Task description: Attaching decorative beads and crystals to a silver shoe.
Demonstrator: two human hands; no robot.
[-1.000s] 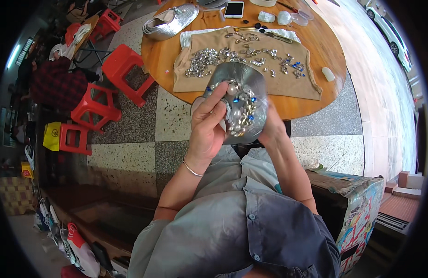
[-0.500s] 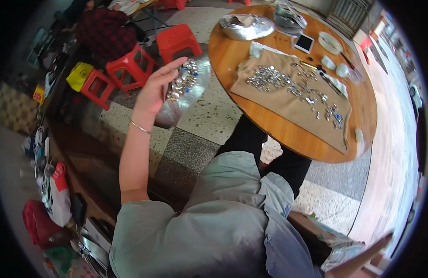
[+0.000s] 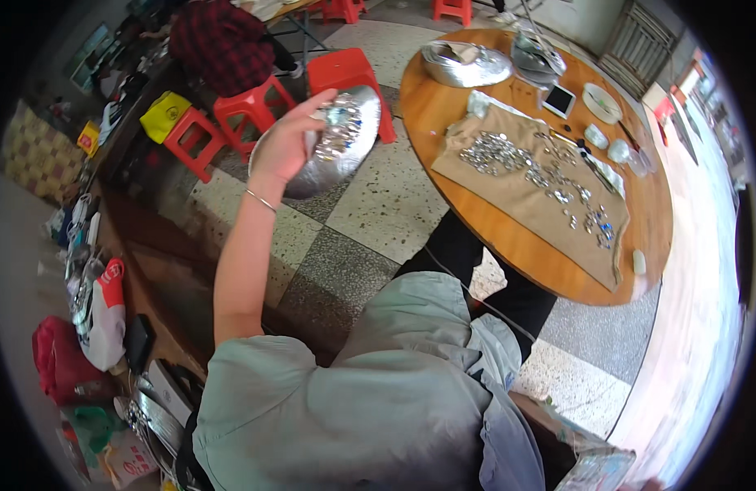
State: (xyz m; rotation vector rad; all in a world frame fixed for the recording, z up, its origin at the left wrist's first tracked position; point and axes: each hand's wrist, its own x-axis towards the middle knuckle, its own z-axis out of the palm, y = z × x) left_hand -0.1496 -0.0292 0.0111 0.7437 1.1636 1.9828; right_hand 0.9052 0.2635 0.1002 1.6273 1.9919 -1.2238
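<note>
My left hand (image 3: 290,146) is raised over the floor to the left of the round table, closed on a shiny silver oval piece (image 3: 312,182). A cluster of clear, gold-toned and blue gems (image 3: 340,127) shows at its fingers, over the silver surface. Whether those gems are fixed to the piece or held against it, I cannot tell. On the table, a brown cloth (image 3: 525,233) bears many loose clear gems (image 3: 494,153) and a few blue ones (image 3: 605,236) near its right corner. My right hand is not in view.
The round wooden table (image 3: 431,135) also carries another silver oval piece (image 3: 476,74), a phone (image 3: 559,101), a clear bowl (image 3: 600,104) and small containers. Red stools (image 3: 339,69) stand beyond my left hand, near a seated person in a checked shirt (image 3: 222,45).
The silver piece in my left hand has turned, showing more of its shiny surface. My right forearm, earlier at the lower right, has dropped out of sight. The whole view has shifted slightly.
</note>
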